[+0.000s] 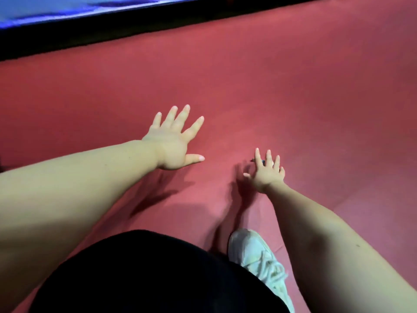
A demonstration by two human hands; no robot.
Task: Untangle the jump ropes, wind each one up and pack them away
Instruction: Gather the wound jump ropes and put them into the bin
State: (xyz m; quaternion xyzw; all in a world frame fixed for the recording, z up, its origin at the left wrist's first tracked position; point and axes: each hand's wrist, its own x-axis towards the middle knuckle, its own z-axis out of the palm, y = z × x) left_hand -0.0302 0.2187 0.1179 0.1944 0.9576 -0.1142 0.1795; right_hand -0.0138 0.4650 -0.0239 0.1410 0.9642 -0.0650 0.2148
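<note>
Red mat [293,98] and surrounds.
White laced shoe [259,260] on it; black band [112,30] at far edge, blue surface [45,7] beyond.

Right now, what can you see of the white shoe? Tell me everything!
The shoe is a white trainer, soft and a bit worn by its look, with white laces criss-crossed over its top. Its rounded toe points away from the person. It stands flat on the red floor, low in the picture and right of the middle. Black clothing hides its left edge, and its heel runs off the bottom of the picture. Nothing else touches it.
</note>
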